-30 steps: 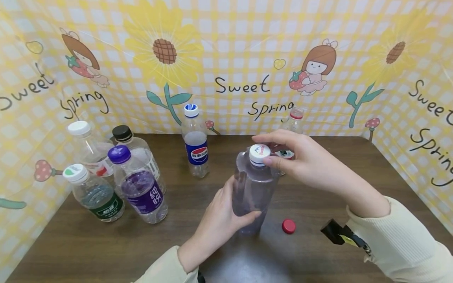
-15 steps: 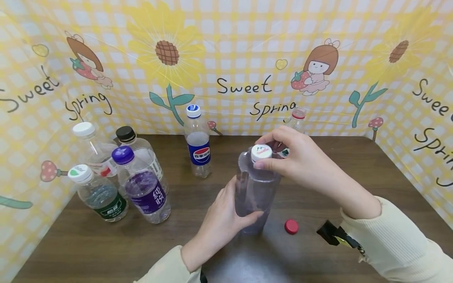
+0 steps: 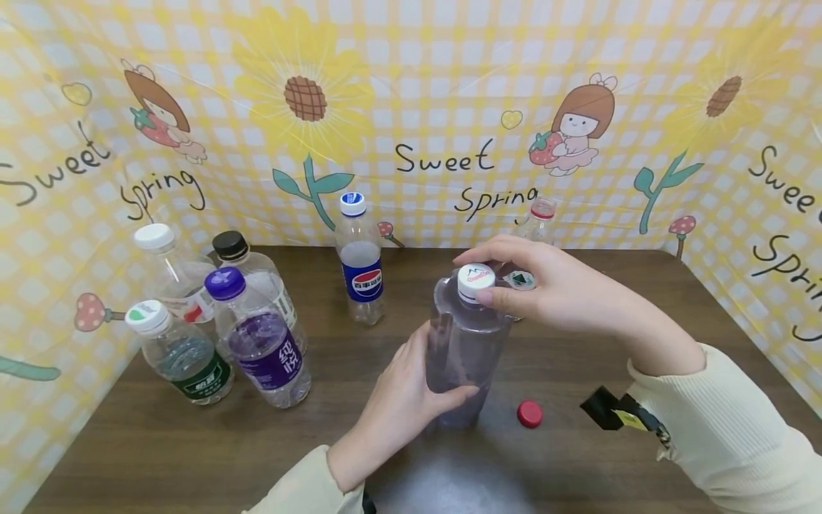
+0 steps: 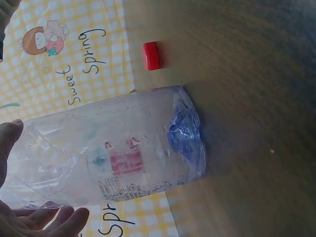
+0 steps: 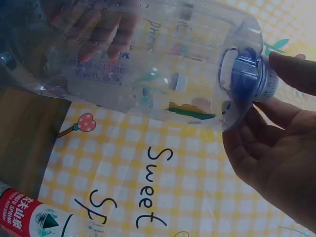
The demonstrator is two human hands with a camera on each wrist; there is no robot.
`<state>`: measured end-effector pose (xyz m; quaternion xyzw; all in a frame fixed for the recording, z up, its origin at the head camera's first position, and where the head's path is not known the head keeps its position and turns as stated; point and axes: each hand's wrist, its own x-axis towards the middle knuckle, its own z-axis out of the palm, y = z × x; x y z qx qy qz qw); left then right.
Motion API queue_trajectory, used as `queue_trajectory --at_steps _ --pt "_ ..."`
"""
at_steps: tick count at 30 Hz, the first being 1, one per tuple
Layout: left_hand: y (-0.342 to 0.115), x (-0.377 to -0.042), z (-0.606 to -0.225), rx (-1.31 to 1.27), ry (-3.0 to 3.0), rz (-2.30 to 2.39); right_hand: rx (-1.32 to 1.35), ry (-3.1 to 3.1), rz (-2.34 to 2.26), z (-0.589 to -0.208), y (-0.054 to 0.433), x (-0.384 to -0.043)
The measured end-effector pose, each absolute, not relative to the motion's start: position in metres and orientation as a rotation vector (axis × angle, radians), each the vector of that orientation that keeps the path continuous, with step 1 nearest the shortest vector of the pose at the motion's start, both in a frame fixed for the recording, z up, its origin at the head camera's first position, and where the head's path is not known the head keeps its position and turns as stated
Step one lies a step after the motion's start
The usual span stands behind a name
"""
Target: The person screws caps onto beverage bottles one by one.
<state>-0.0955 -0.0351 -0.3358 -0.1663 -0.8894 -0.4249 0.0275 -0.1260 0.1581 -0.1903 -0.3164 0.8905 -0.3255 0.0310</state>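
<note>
A large clear plastic bottle (image 3: 465, 357) with a faint purple tint stands roughly upright in the head view. My left hand (image 3: 401, 392) holds it round the lower body, thumb across the front. At the bottle's top, my right hand (image 3: 546, 285) pinches the white screw cap (image 3: 476, 283) between thumb and fingers. The left wrist view shows the bottle's bluish base (image 4: 185, 136) low over the table; contact with the table cannot be told. On the table to the right lies a loose red cap (image 3: 529, 414).
At left stand several capped bottles, including a purple-labelled bottle (image 3: 263, 350) and a green-labelled bottle (image 3: 189, 364). A Pepsi bottle (image 3: 362, 271) is further back. Behind my right hand, partly hidden, is an uncapped bottle with a red neck ring (image 3: 542, 208). A printed cloth (image 3: 424, 86) rises behind the table.
The print on the white cap has turned clockwise since the earliest frame. My right fingers closed in around the cap, then spread wider again. My left hand keeps its hold on the bottle.
</note>
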Motion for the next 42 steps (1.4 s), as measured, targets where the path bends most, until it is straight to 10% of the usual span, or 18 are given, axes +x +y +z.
queue_trajectory --at_steps 42 --pt "-0.025 -0.094 -0.336 -0.259 -2.732 -1.194 -0.42 3.122 -1.151 -0.201 0.128 -0.106"
